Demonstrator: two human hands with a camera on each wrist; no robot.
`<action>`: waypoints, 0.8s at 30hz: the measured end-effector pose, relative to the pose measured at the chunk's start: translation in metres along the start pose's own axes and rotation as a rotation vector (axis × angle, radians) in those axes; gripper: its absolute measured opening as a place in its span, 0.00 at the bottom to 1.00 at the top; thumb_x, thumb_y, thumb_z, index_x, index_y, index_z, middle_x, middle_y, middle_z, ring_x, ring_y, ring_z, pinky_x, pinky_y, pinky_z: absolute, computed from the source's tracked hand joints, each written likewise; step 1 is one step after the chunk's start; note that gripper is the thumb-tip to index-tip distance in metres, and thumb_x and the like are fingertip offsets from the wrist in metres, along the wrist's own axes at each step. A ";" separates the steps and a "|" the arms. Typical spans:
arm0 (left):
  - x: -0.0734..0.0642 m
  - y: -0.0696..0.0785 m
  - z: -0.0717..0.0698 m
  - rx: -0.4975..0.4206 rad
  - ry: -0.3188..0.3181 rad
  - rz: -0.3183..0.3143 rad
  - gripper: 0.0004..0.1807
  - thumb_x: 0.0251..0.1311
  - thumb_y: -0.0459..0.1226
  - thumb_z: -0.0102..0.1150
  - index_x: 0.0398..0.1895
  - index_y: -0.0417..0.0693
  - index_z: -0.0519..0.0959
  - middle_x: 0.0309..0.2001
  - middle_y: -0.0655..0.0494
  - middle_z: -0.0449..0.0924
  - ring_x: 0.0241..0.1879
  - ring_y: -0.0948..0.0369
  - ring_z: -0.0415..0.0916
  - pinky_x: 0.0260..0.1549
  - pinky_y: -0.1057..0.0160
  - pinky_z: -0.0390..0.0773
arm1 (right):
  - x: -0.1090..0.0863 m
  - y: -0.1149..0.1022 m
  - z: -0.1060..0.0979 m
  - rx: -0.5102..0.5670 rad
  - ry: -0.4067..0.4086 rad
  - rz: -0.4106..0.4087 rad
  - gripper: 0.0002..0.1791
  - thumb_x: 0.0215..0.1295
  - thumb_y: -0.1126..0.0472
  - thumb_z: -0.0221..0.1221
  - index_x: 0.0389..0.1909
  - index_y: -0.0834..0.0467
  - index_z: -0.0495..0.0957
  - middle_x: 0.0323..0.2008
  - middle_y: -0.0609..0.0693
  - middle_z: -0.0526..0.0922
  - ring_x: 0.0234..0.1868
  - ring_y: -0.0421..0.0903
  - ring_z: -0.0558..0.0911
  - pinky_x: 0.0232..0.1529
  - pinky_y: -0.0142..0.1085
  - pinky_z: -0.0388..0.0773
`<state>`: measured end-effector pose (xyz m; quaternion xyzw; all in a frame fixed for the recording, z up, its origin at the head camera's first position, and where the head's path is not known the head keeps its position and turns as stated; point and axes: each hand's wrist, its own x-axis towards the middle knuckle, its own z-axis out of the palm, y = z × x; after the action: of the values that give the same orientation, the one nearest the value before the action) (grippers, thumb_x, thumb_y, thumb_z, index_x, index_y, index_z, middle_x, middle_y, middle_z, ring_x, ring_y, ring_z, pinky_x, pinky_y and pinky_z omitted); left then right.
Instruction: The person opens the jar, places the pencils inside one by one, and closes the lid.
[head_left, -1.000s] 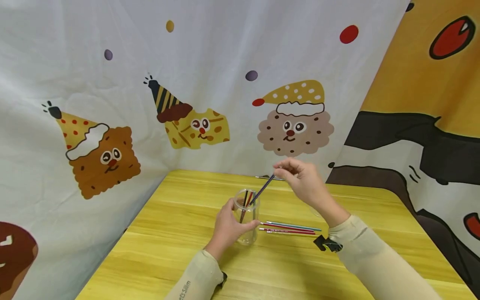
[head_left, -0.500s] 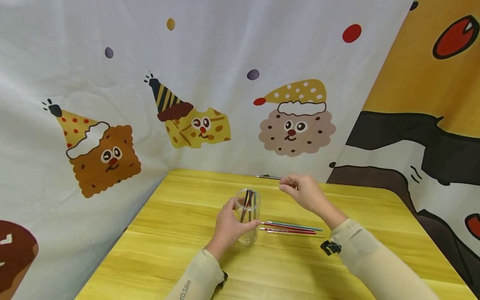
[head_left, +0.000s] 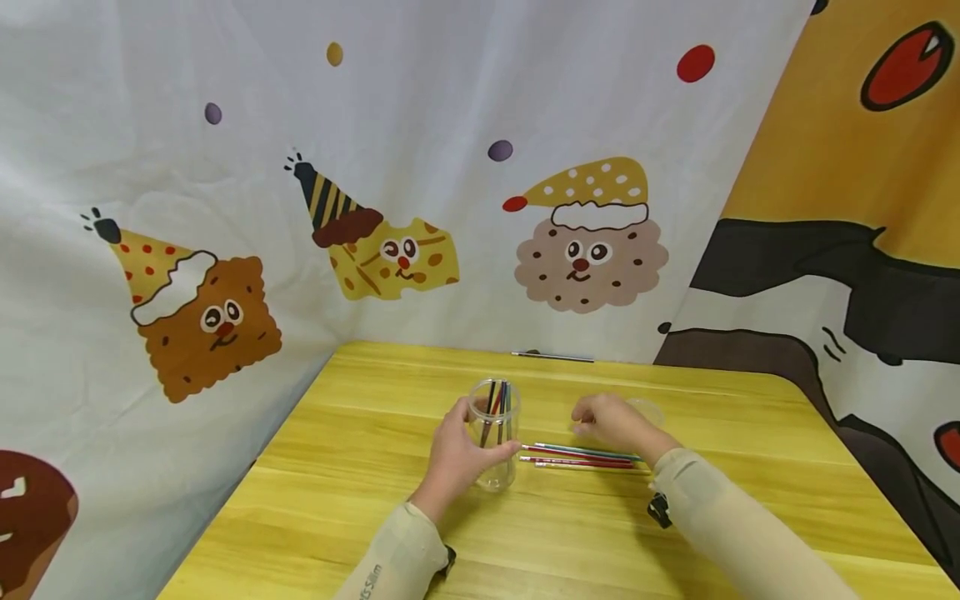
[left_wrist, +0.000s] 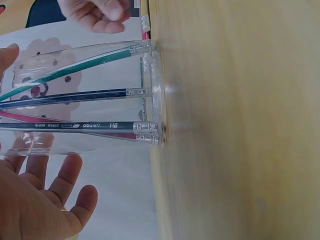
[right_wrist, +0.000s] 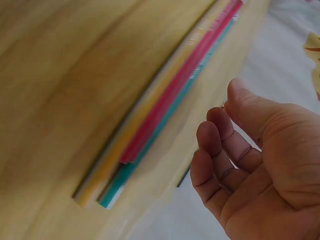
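A clear plastic jar (head_left: 495,478) stands upright on the table, gripped round its side by my left hand (head_left: 459,450). Inside it, in the left wrist view, lean a green pencil (left_wrist: 75,72), a dark blue pencil (left_wrist: 65,99), a dark HB pencil (left_wrist: 55,126) and a red one partly behind that. Loosely bent and holding nothing, my right hand (head_left: 617,423) hovers just beyond a small row of pencils (head_left: 577,460) lying right of the jar. Yellow, red and teal pencils (right_wrist: 150,132) make up that row in the right wrist view.
One dark pencil (head_left: 553,357) lies near the back edge of the wooden table (head_left: 360,467). A round clear lid (head_left: 648,410) lies behind my right wrist. A printed cloth (head_left: 420,100) hangs directly behind the table.
My right hand has let a dark blue pencil drop into the jar, then moved right and down towards the pencil row. The left hand stays on the jar.
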<state>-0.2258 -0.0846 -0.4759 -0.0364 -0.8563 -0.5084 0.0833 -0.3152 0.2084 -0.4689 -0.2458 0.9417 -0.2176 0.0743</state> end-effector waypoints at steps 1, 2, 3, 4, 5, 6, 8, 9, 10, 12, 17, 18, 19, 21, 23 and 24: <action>0.000 0.000 0.000 0.000 0.001 0.000 0.45 0.46 0.57 0.86 0.66 0.55 0.75 0.56 0.54 0.80 0.54 0.54 0.77 0.52 0.45 0.81 | 0.000 0.001 0.002 0.002 0.001 0.001 0.10 0.73 0.62 0.68 0.50 0.60 0.87 0.45 0.51 0.91 0.48 0.50 0.89 0.51 0.49 0.87; 0.000 0.000 0.000 0.000 0.001 0.000 0.45 0.47 0.57 0.86 0.66 0.55 0.75 0.56 0.54 0.80 0.54 0.54 0.77 0.52 0.45 0.81 | 0.000 0.002 0.004 0.002 0.001 -0.004 0.08 0.72 0.62 0.68 0.49 0.60 0.88 0.44 0.51 0.91 0.48 0.50 0.89 0.50 0.49 0.87; 0.000 0.000 0.000 0.000 0.001 0.000 0.45 0.47 0.57 0.86 0.66 0.56 0.75 0.56 0.54 0.80 0.54 0.54 0.77 0.52 0.45 0.81 | 0.001 0.004 0.006 0.003 0.000 -0.004 0.07 0.72 0.63 0.68 0.48 0.59 0.88 0.44 0.50 0.91 0.48 0.50 0.89 0.51 0.49 0.87; 0.000 0.000 0.000 -0.001 0.001 -0.001 0.45 0.47 0.57 0.86 0.66 0.56 0.75 0.56 0.55 0.80 0.54 0.54 0.77 0.52 0.46 0.81 | 0.001 0.005 0.008 0.001 -0.002 -0.013 0.06 0.72 0.63 0.68 0.47 0.58 0.88 0.44 0.50 0.91 0.48 0.50 0.89 0.50 0.49 0.87; 0.000 0.000 0.000 0.001 0.001 0.000 0.44 0.47 0.57 0.86 0.66 0.56 0.75 0.56 0.55 0.80 0.54 0.54 0.77 0.51 0.46 0.81 | 0.001 0.006 0.009 -0.005 -0.003 -0.027 0.06 0.72 0.64 0.68 0.46 0.58 0.88 0.43 0.50 0.91 0.47 0.50 0.89 0.49 0.49 0.87; 0.000 0.000 0.000 -0.001 0.001 -0.001 0.44 0.47 0.57 0.85 0.66 0.56 0.75 0.56 0.55 0.80 0.53 0.55 0.77 0.51 0.46 0.81 | 0.001 0.007 0.011 -0.009 -0.005 -0.030 0.05 0.71 0.64 0.69 0.45 0.57 0.88 0.43 0.49 0.91 0.47 0.50 0.89 0.50 0.49 0.87; 0.000 0.000 0.000 -0.004 0.000 -0.002 0.44 0.47 0.57 0.85 0.66 0.56 0.75 0.56 0.55 0.80 0.54 0.55 0.77 0.51 0.46 0.82 | 0.002 0.008 0.014 -0.020 -0.007 -0.043 0.04 0.71 0.64 0.69 0.44 0.57 0.88 0.43 0.49 0.91 0.47 0.51 0.89 0.50 0.48 0.87; 0.000 0.000 0.000 -0.004 0.000 -0.002 0.44 0.47 0.57 0.86 0.66 0.56 0.75 0.56 0.55 0.80 0.54 0.55 0.77 0.51 0.46 0.82 | 0.002 0.009 0.015 -0.025 -0.008 -0.048 0.04 0.71 0.64 0.69 0.44 0.57 0.88 0.42 0.49 0.91 0.47 0.51 0.89 0.49 0.48 0.87; 0.000 0.000 0.000 -0.006 -0.001 -0.002 0.45 0.46 0.57 0.86 0.66 0.55 0.75 0.56 0.55 0.80 0.54 0.55 0.77 0.51 0.46 0.82 | 0.003 0.009 0.016 -0.030 -0.007 -0.051 0.04 0.71 0.63 0.69 0.44 0.57 0.88 0.42 0.48 0.91 0.47 0.51 0.89 0.49 0.48 0.87; 0.000 0.000 -0.001 -0.010 -0.003 -0.005 0.45 0.46 0.57 0.86 0.67 0.56 0.75 0.56 0.55 0.80 0.55 0.54 0.77 0.52 0.45 0.82 | 0.003 0.008 0.018 -0.030 -0.009 -0.044 0.03 0.72 0.63 0.69 0.43 0.56 0.88 0.42 0.48 0.91 0.47 0.50 0.89 0.49 0.48 0.87; -0.001 0.000 -0.001 -0.013 -0.009 -0.012 0.45 0.47 0.57 0.86 0.67 0.56 0.75 0.57 0.54 0.80 0.56 0.54 0.77 0.53 0.44 0.82 | 0.002 0.004 0.019 -0.031 -0.023 -0.014 0.03 0.72 0.63 0.68 0.43 0.55 0.88 0.41 0.47 0.90 0.46 0.49 0.89 0.48 0.47 0.87; -0.001 0.000 -0.001 -0.012 -0.008 -0.011 0.45 0.47 0.57 0.86 0.67 0.56 0.75 0.57 0.54 0.80 0.55 0.54 0.77 0.53 0.44 0.82 | 0.002 0.004 0.019 -0.028 -0.027 -0.001 0.03 0.72 0.63 0.68 0.43 0.55 0.88 0.41 0.47 0.90 0.45 0.48 0.88 0.48 0.46 0.87; -0.001 0.000 -0.001 -0.010 -0.006 -0.012 0.45 0.47 0.57 0.86 0.67 0.56 0.75 0.57 0.55 0.80 0.55 0.54 0.77 0.53 0.45 0.82 | 0.002 0.003 0.019 -0.033 -0.031 0.000 0.03 0.73 0.62 0.68 0.43 0.55 0.88 0.41 0.47 0.90 0.45 0.47 0.88 0.48 0.46 0.87; 0.000 0.000 0.000 -0.007 -0.002 -0.009 0.45 0.46 0.57 0.86 0.67 0.56 0.75 0.57 0.55 0.80 0.55 0.54 0.77 0.52 0.45 0.82 | 0.003 0.002 0.019 -0.039 -0.034 0.005 0.03 0.73 0.62 0.67 0.43 0.55 0.88 0.41 0.46 0.90 0.44 0.46 0.88 0.47 0.46 0.87; 0.000 -0.001 0.000 -0.007 0.001 -0.006 0.45 0.46 0.58 0.86 0.67 0.56 0.75 0.57 0.55 0.80 0.55 0.55 0.77 0.53 0.45 0.82 | 0.004 0.000 0.019 -0.048 -0.034 0.005 0.03 0.73 0.61 0.67 0.43 0.55 0.88 0.40 0.46 0.90 0.43 0.45 0.87 0.47 0.46 0.86; 0.000 0.000 -0.001 -0.009 0.002 -0.004 0.45 0.47 0.58 0.86 0.67 0.56 0.75 0.57 0.55 0.80 0.55 0.54 0.77 0.53 0.45 0.82 | 0.004 -0.001 0.018 -0.055 -0.034 0.000 0.03 0.74 0.61 0.67 0.43 0.55 0.88 0.40 0.46 0.90 0.43 0.45 0.87 0.48 0.46 0.86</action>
<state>-0.2259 -0.0854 -0.4760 -0.0348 -0.8541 -0.5123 0.0831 -0.3135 0.1990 -0.4847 -0.2514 0.9458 -0.1877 0.0833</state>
